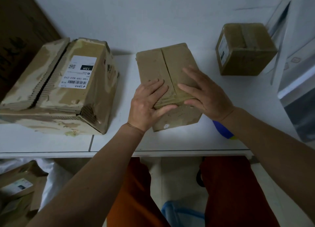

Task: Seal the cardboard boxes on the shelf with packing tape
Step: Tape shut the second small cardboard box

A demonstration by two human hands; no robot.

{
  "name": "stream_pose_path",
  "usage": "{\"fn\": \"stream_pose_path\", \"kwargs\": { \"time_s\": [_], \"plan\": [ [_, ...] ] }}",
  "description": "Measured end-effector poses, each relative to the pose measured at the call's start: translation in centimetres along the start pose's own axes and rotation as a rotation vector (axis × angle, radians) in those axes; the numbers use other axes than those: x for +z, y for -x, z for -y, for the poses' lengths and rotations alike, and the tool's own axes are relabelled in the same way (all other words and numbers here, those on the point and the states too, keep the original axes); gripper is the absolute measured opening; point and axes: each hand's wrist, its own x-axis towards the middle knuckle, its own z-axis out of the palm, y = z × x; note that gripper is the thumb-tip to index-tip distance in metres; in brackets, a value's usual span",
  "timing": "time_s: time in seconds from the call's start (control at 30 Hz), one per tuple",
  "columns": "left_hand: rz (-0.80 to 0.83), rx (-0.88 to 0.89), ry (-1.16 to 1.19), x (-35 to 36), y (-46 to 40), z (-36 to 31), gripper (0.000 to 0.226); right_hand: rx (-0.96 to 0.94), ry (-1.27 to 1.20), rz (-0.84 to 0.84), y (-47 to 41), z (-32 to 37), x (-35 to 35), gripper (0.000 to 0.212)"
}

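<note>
A small brown cardboard box (pixel 158 64) stands in the middle of the white shelf (pixel 119 141), its two top flaps meeting along a centre seam. My left hand (pixel 148 102) lies flat on the left flap near the front edge, thumb against the front face. My right hand (pixel 204 92) lies flat on the right flap, thumb over the front edge. Both hands press the flaps with straight fingers. A blue and yellow object (pixel 223 129), mostly hidden under my right forearm, lies on the shelf; I cannot tell what it is.
A large worn box (pixel 68 90) with a white shipping label lies at the left. A small taped box (pixel 245 49) stands at the back right. A dark carton (pixel 20 30) leans at the far left. More parcels (pixel 18 184) lie on the floor below.
</note>
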Motion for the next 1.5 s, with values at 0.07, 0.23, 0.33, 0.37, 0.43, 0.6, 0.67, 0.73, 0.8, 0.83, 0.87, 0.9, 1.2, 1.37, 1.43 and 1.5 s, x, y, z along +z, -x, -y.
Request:
{"fn": "stream_pose_path", "kwargs": {
  "time_s": [0.07,0.23,0.33,0.37,0.43,0.6,0.67,0.73,0.8,0.83,0.87,0.9,1.2,1.37,1.43,1.5],
  "plan": [
    [0.016,-0.024,0.045,-0.2,-0.1,0.0,0.053,0.156,-0.185,-0.087,0.0,0.9,0.3,0.041],
    [-0.070,-0.385,0.266,-0.2,-0.1,-2.7,0.032,0.996,-0.760,-0.391,-1.9,5.3,0.3,0.044],
    [-0.152,-0.713,0.465,-0.1,-0.2,-4.3,0.054,1.159,-0.919,-0.424,-2.6,5.5,-0.2,0.041],
    [-0.157,-0.773,0.518,-0.2,-0.4,-4.4,0.059,1.176,-0.973,-0.402,-2.7,5.3,-0.5,0.040],
    [-0.105,-0.831,0.574,-0.7,-0.9,-4.4,0.065,1.188,-1.049,-0.314,-2.7,5.3,-1.6,0.039],
    [0.192,-0.852,0.272,-3.9,-2.3,-4.5,0.062,1.254,-1.031,-0.161,-3.3,7.2,-3.9,0.032],
    [0.289,-0.741,-0.102,-4.8,-4.0,-5.7,0.059,1.283,-0.932,-0.234,-3.4,8.4,-4.7,0.036],
    [0.422,-0.623,-0.195,-4.5,-6.0,-8.0,0.055,1.340,-0.872,-0.318,-3.4,8.7,-5.3,0.038],
    [0.644,-0.575,-0.219,-2.9,-7.2,-10.2,0.064,1.361,-0.836,-0.288,-3.3,8.1,-5.5,0.038],
    [0.766,-0.565,-0.271,-1.9,-7.3,-11.0,0.076,1.340,-0.819,-0.253,-3.0,7.7,-5.5,0.032],
    [0.859,-0.554,-0.342,-1.1,-7.1,-11.6,0.085,1.309,-0.789,-0.206,-2.7,7.3,-5.3,0.028],
    [0.907,-0.546,-0.402,-0.4,-6.9,-11.9,0.089,1.271,-0.759,-0.154,-2.2,6.9,-5.3,0.026],
    [1.025,-0.237,-0.408,-4.9,-3.8,-11.1,0.075,0.955,-0.330,0.035,-1.2,4.1,-5.6,0.045],
    [1.195,-0.155,-0.256,-8.1,-2.6,-9.9,0.076,0.794,-0.028,0.265,-3.5,3.9,-4.2,0.051],
    [1.210,-0.161,-0.244,-8.9,-2.4,-9.4,0.076,0.777,0.067,0.282,-3.5,4.2,-4.1,0.046],
    [1.208,-0.162,-0.268,-9.6,-2.4,-8.8,0.082,0.789,0.029,0.266,-3.2,5.0,-4.4,0.043]
  ]
}}
